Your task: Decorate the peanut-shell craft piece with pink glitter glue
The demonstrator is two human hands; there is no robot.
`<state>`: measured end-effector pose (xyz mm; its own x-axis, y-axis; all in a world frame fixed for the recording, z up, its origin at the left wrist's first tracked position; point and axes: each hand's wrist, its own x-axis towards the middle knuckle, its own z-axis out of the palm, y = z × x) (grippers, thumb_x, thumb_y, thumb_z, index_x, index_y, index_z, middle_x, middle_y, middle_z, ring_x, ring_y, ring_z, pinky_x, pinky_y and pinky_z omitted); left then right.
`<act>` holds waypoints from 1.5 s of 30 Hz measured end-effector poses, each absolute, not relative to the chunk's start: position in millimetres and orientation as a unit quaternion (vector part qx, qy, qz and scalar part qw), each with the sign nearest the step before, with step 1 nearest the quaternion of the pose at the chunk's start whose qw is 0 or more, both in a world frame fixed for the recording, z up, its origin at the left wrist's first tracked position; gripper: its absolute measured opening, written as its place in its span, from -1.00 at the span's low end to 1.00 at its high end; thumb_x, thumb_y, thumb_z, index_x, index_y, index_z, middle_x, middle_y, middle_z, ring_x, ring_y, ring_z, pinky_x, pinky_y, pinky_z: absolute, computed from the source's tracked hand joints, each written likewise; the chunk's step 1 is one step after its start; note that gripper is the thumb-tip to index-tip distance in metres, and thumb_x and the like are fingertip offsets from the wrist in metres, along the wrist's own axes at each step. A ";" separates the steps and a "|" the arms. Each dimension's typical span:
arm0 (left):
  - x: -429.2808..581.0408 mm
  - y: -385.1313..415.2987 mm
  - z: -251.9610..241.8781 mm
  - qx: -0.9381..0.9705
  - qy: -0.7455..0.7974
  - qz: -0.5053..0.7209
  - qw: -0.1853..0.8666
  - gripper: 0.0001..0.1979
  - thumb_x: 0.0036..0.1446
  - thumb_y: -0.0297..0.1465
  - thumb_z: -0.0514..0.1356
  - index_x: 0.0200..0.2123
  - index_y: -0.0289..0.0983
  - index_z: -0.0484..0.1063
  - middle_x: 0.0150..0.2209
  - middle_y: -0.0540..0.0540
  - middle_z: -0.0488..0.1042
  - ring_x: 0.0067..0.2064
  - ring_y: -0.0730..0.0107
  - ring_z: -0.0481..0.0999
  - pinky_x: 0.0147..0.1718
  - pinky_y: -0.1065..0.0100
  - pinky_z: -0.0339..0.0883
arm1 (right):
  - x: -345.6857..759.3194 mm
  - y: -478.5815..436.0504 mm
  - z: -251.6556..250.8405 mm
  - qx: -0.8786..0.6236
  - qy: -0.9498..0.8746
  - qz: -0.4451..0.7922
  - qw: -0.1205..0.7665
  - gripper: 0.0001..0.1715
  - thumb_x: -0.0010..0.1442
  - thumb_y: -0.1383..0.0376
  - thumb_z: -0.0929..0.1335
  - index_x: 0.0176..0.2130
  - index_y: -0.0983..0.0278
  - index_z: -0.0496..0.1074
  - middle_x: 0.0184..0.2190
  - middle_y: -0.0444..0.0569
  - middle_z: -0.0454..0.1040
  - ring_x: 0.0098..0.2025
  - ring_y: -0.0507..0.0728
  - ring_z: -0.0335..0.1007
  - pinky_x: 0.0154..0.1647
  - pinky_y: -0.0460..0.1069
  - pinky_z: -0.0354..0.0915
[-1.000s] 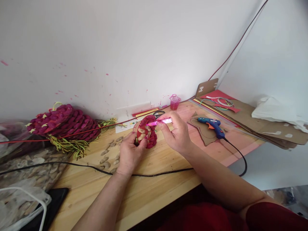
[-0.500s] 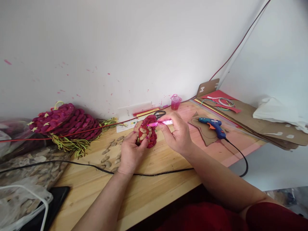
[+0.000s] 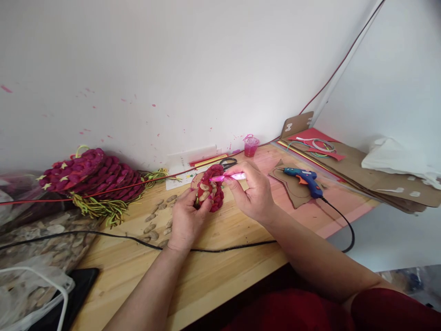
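Observation:
My left hand (image 3: pixel 189 216) is closed on the edge of a round craft piece (image 3: pixel 217 201), covered in dark red-pink peanut shells with some bare tan ones near its middle. It is held tilted above the table. Between the thumb and fingers of my right hand (image 3: pixel 253 191) is a pink-stained paintbrush (image 3: pixel 234 176). The brush's pink tip touches or nearly touches the craft piece among the shells; I cannot tell which. Loose peanuts (image 3: pixel 150 228) lie on the table left of my left hand.
A stack of pink-painted craft pieces (image 3: pixel 113 172) with yellow-green yarn stands at left. Pink paint fills a cup (image 3: pixel 251 147) by the wall. At right, a blue glue gun (image 3: pixel 305 178) rests on cardboard (image 3: pixel 292 195). A black cord (image 3: pixel 227 250) crosses the wooden table (image 3: pixel 213 276).
The view has shifted very slightly. Both hands, the craft piece and the brush stay in almost the same place, with no visible change in grip.

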<state>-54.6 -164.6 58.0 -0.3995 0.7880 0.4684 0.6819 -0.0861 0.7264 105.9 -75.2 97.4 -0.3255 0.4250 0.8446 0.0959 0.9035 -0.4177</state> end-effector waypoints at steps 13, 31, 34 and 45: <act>-56.7 -163.4 54.0 0.532 0.664 0.521 0.064 -0.83 0.10 -0.29 0.22 -0.46 -0.24 0.48 -0.50 -0.01 0.42 -0.44 0.38 0.33 -0.37 0.37 0.24 | 108.3 -65.4 94.8 -0.192 -0.795 0.152 0.555 -0.96 0.35 0.33 0.35 -0.22 0.22 0.40 -0.31 -0.05 0.54 -0.21 0.14 0.48 -0.13 0.05 0.37; -63.3 -159.8 44.1 0.497 0.642 0.563 0.156 -0.79 0.12 -0.24 0.27 -0.35 -0.27 0.55 -0.36 -0.06 0.52 -0.34 0.34 0.42 -0.29 0.37 0.34 | 106.0 -66.5 92.3 -0.172 -0.774 0.222 0.567 -0.98 0.36 0.31 0.35 -0.19 0.21 0.42 -0.27 -0.06 0.55 -0.22 0.10 0.50 -0.16 0.02 0.38; -63.2 -160.3 46.0 0.505 0.644 0.558 0.136 -0.82 0.12 -0.26 0.26 -0.36 -0.25 0.54 -0.37 -0.05 0.51 -0.34 0.34 0.43 -0.28 0.37 0.33 | 106.6 -65.8 92.3 -0.183 -0.777 0.200 0.568 -0.98 0.35 0.32 0.36 -0.20 0.22 0.42 -0.28 -0.05 0.55 -0.20 0.12 0.49 -0.13 0.04 0.37; -62.9 -160.9 47.1 0.515 0.653 0.542 0.119 -0.81 0.14 -0.25 0.25 -0.40 -0.24 0.52 -0.38 -0.04 0.51 -0.36 0.36 0.41 -0.31 0.37 0.30 | 107.5 -67.7 93.2 -0.192 -0.780 0.200 0.561 -0.97 0.35 0.31 0.36 -0.20 0.22 0.41 -0.30 -0.06 0.54 -0.22 0.12 0.49 -0.14 0.04 0.37</act>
<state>-62.9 -160.9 47.1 -0.4415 0.8018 0.4027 0.5429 -0.1186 0.8314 107.5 -67.7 93.2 -0.2973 0.5240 0.7982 0.0742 0.8461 -0.5278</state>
